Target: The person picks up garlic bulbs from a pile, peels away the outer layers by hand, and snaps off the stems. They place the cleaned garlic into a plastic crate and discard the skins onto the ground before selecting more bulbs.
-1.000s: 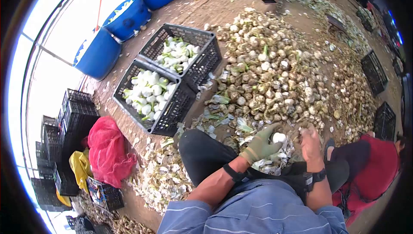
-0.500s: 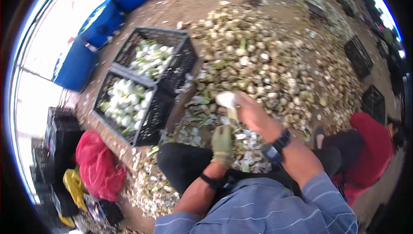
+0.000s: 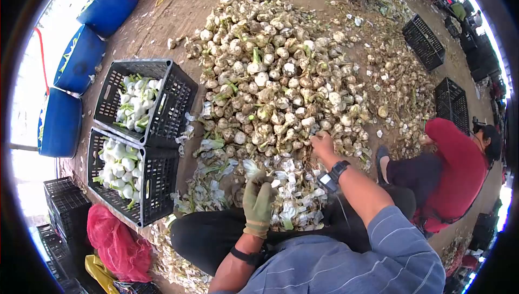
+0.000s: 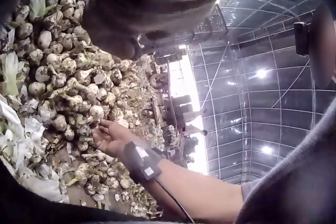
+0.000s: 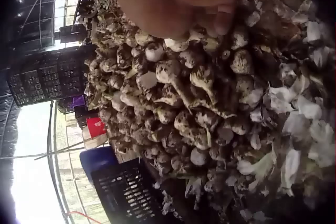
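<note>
My left hand (image 3: 257, 206), in a pale green work glove, hovers above the litter of garlic skins (image 3: 294, 188) before my lap, its fingers loosely bent with nothing visible in them. In the left wrist view the glove (image 4: 152, 14) looms dark across the top. Bare, my right hand (image 3: 323, 147) reaches to the near edge of a large heap of unpeeled garlic bulbs (image 3: 286, 78). Its fingertips are right at a garlic bulb (image 4: 96, 112) in the left wrist view, not wrapped around it. The right wrist view shows the knuckles over the heap, partly hiding the bulbs beneath.
Two black crates stand left of the heap; the far crate (image 3: 172, 97) and the near crate (image 3: 157, 186) hold cleaned white garlic. Blue tubs (image 3: 81, 59) line the left side. A red net sack (image 3: 116, 242) lies below. Another person in a red top (image 3: 454, 169) sits at right.
A peeled white garlic bulb was at my left glove, then in my right hand, moving leftward; now it is gone from both. My right hand has come back to the heap, and the view has shifted.
</note>
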The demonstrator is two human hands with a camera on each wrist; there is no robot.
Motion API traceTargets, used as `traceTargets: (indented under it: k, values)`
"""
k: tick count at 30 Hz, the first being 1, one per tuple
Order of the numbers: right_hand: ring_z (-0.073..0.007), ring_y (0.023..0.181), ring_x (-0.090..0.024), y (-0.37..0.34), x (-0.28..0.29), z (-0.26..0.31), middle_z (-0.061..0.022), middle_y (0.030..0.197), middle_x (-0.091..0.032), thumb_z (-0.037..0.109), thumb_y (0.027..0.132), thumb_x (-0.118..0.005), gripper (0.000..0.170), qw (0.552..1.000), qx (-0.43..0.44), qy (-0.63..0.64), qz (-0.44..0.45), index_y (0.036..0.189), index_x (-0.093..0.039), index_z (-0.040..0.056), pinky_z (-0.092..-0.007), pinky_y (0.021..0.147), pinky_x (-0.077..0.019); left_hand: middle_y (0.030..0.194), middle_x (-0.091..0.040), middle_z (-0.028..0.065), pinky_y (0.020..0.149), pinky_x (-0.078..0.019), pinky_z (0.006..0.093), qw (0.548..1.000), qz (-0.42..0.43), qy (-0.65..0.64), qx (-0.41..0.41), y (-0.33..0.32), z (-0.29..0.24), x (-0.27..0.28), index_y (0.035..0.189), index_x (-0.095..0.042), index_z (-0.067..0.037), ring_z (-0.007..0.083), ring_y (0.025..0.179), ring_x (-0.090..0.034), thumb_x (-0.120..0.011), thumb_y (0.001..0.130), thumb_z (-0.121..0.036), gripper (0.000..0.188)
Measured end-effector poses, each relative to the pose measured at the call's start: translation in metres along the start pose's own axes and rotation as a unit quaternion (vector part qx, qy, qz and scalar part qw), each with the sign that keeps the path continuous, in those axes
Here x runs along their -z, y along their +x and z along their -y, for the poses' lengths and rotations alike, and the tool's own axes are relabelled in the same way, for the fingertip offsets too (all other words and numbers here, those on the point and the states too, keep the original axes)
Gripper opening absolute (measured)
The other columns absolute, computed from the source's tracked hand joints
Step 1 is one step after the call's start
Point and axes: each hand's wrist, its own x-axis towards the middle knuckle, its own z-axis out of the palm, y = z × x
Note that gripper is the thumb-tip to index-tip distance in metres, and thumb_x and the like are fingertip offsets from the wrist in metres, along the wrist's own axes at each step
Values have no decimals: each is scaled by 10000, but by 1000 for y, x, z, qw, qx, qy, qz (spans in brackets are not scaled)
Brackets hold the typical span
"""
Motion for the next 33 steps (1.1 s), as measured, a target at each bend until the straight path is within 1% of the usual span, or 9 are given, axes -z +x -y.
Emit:
traceTargets:
  k: [4, 7, 8, 13, 16, 19, 23, 28, 33]
  values:
    - [-323, 1066, -601, 52, -22, -4, -191, 1256, -581, 324, 946, -650, 515, 985, -24, -167, 38, 1331, -494, 20, -527, 812, -503, 1100, -606, 73, 734, -490, 259, 999, 32, 26, 8, 7, 9, -10, 1307, -523, 10, 110, 839, -569, -553, 950, -73, 367]
    - [-317, 1061, -603, 53, -7, 6, -168, 1188, -597, 308, 936, -661, 441, 990, -64, -79, 93, 1245, -523, 26, -516, 809, -503, 1083, -602, 70, 716, -479, 254, 999, 37, 18, 33, 14, 14, -17, 1301, -524, 11, 107, 835, -560, -558, 947, -72, 366]
    - [-270, 911, -637, 47, -1, 12, -128, 992, -629, 255, 934, -651, 337, 988, -30, -137, 66, 1147, -532, 22, -471, 738, -523, 1071, -598, 66, 700, -469, 246, 998, 42, 20, 32, 15, 15, -19, 1298, -526, 4, 102, 819, -549, -561, 946, -74, 362]
    - [-170, 663, -628, 0, 44, 33, -105, 837, -663, 153, 879, -657, 213, 994, 77, -7, 78, 1008, -602, -8, -330, 595, -513, 1173, -577, 77, 840, -461, 262, 995, 90, 26, 28, 18, 17, -30, 1343, -495, 29, 121, 960, -544, -595, 947, -107, 431]
    - [-151, 715, -613, -78, 80, 89, -99, 941, -650, 150, 881, -625, 226, 964, 146, -28, 221, 1056, -599, 9, -320, 637, -527, 1309, -541, 145, 971, -440, 308, 996, 74, 49, -18, 18, 24, -36, 1438, -392, 50, 197, 1142, -541, -608, 945, -124, 566]
    - [-177, 967, -588, -141, 107, 119, -116, 1039, -632, 170, 862, -661, 291, 916, 238, -28, 321, 1117, -615, 38, -343, 780, -527, 1353, -518, 169, 963, -455, 315, 988, 145, -15, 55, 21, 21, -39, 1478, -315, 57, 211, 1168, -541, -630, 925, -122, 661]
    - [-137, 927, -602, -184, 114, 102, -92, 1092, -633, 157, 893, -666, 405, 939, 119, 161, 279, 1235, -553, -28, -272, 796, -520, 1342, -524, 153, 897, -508, 328, 954, 283, -24, 101, -6, -11, -46, 1498, -278, 51, 196, 1136, -563, -668, 882, -118, 748]
    - [-78, 721, -601, -234, 86, 72, -17, 918, -662, 153, 931, -669, 369, 907, 103, 369, 175, 1219, -553, -47, -229, 605, -493, 1168, -580, 109, 864, -527, 309, 968, 243, -52, -41, -33, 12, -43, 1326, -439, 35, 162, 1029, -602, -722, 834, 1, 568]
    - [-38, 499, -425, -257, 86, 68, 33, 765, -586, 215, 942, -637, 137, 902, 6, 360, 239, 992, -600, 93, -202, 430, -308, 1208, -563, 141, 889, -511, 322, 935, 185, 191, -236, -43, 20, -32, 1243, -527, -22, 230, 1067, -600, -794, 742, -66, 570]
